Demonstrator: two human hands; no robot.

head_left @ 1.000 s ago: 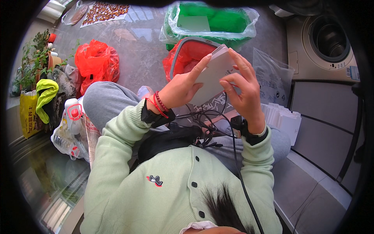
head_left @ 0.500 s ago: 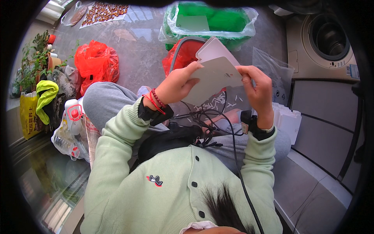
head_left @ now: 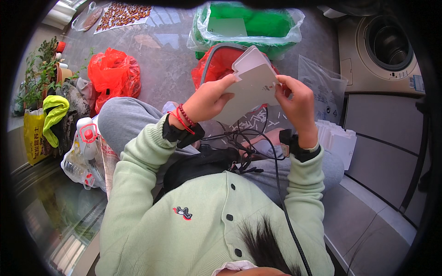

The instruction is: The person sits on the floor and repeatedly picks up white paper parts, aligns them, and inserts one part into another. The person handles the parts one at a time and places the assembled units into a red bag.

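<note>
In front of me I hold a thin folded piece of card (head_left: pixel 248 94), with a pale grey side toward me. A notched whitish flap (head_left: pixel 251 60) shows beyond its far edge. My left hand (head_left: pixel 206 99) grips its left edge, thumb on top. My right hand (head_left: pixel 297 101) pinches the upper right edge near a small printed mark; its fingertips are partly hidden. Small white paper strips (head_left: pixel 251 123) lie scattered below the card. Beside my right knee stands a stack of white cards (head_left: pixel 336 140).
A red-lined bucket (head_left: pixel 216 62) with a grey rim or handle is just past the card. Behind it stands a green bin (head_left: pixel 271 27) lined with clear plastic. Black cables (head_left: pixel 244 142) tangle across my lap. A washing machine (head_left: pixel 357 55) is at right, a red bag (head_left: pixel 115 76) at left.
My right hand has moved a little left and inward along the card's edge. The flap now lies closer to the grey panel, and less of it shows on the right.
</note>
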